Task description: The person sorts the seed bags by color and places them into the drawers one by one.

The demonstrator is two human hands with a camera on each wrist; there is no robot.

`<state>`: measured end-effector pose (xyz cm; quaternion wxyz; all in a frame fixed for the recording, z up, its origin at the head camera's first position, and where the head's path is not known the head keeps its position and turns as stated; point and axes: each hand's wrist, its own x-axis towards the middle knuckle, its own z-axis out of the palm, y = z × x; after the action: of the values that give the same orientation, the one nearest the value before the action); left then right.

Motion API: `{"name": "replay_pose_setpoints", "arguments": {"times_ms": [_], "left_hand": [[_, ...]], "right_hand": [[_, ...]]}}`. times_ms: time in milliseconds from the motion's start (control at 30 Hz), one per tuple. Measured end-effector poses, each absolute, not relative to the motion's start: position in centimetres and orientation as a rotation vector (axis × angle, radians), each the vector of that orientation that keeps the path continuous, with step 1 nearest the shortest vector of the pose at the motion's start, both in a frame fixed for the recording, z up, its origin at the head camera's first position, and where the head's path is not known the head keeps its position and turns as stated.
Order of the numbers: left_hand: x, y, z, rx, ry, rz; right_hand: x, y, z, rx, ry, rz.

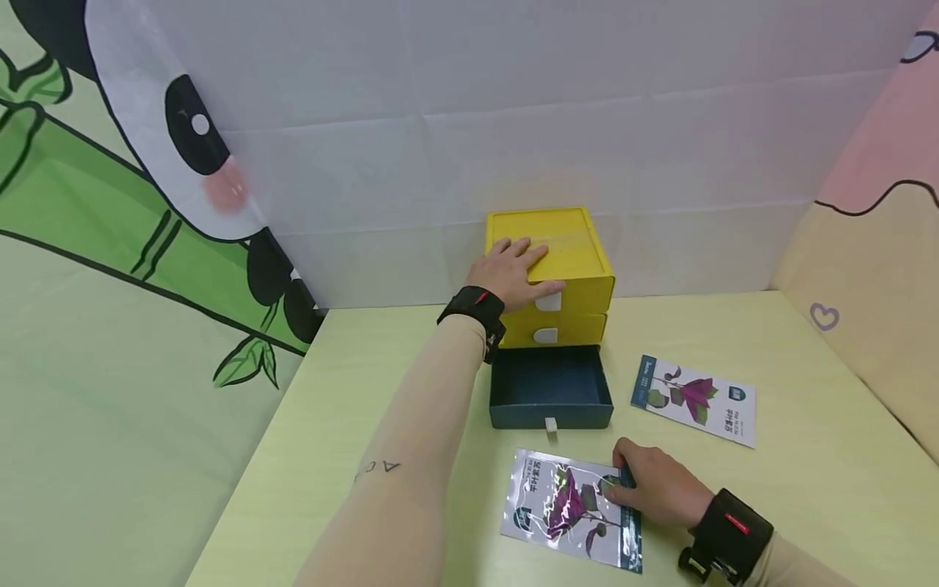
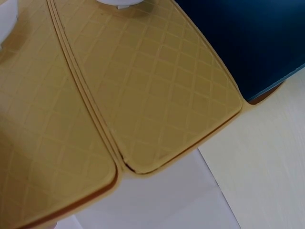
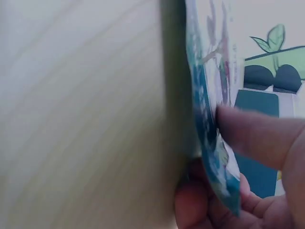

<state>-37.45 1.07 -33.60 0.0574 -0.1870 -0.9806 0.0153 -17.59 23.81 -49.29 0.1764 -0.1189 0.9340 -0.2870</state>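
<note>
My left hand [image 1: 509, 273] rests with fingers spread on the top and front edge of a yellow drawer box [image 1: 553, 236]. Below its two shut yellow drawers, a dark blue drawer [image 1: 550, 414] stands pulled out, its inside bare. In the left wrist view, the quilted yellow drawer fronts [image 2: 157, 81] lie close, with white pull tabs. My right hand [image 1: 663, 485] pinches the dark blue end of a shiny foil packet [image 1: 568, 509] printed with a purple flower. Seen from the right wrist, thumb and fingers hold the packet [image 3: 217, 95] by its edge, close over the table.
Another packet [image 1: 693, 401] with the same flower print lies flat on the pale table [image 1: 381, 391], right of the drawer. A white cloth backdrop [image 1: 440, 147] with cartoon prints rises behind the box. Further printed cloth [image 1: 866, 310] stands along the right side.
</note>
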Motion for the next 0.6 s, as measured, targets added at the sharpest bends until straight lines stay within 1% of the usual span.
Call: {"name": "replay_pose_setpoints", "arguments": {"times_ms": [467,600], "left_hand": [[-37.5,1.2,-33.6,-0.570,-2.961,0.064],[-37.6,1.1,-33.6,-0.566,-2.961,0.065]], "right_hand": [[-17.8,24.6,-46.6,-0.579,2.671,-1.081],[-17.9,24.8,-46.1,-0.596,2.691,-1.140]]}}
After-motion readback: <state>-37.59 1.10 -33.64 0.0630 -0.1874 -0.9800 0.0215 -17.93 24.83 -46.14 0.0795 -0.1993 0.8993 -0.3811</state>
